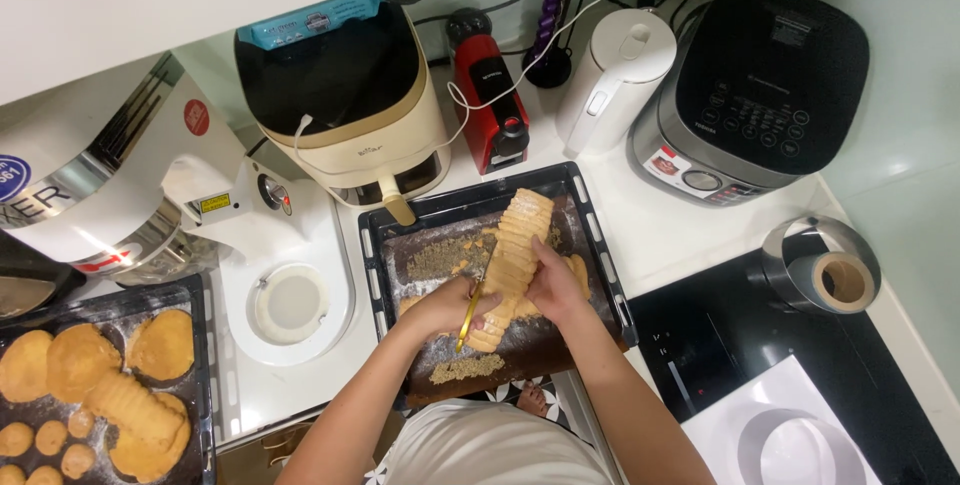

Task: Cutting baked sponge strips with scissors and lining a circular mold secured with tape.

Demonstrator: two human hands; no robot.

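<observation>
The loaf (pixel 515 255) lies in the middle of the dark tray (pixel 600 235), its long axis running from about 7 o'clock near the person up to 1 o'clock by the far rim; it is scored across into ridges. The right hand (pixel 556 283) sits on its 3 o'clock flank, fingers clenched lightly against the side to steady it. The left hand (pixel 440 307) is at the loaf's 8 o'clock end, fingers grasping a gold-handled knife (pixel 470 313) whose blade slants up toward the loaf at 1 o'clock. Both hands touch or nearly touch the near end; the far end is free. Crumb patches (pixel 437 260) lie on the tray at the loaf's 9 o'clock. A second tray of buns (pixel 100 375) is well apart on the tabletop (pixel 660 230).
</observation>
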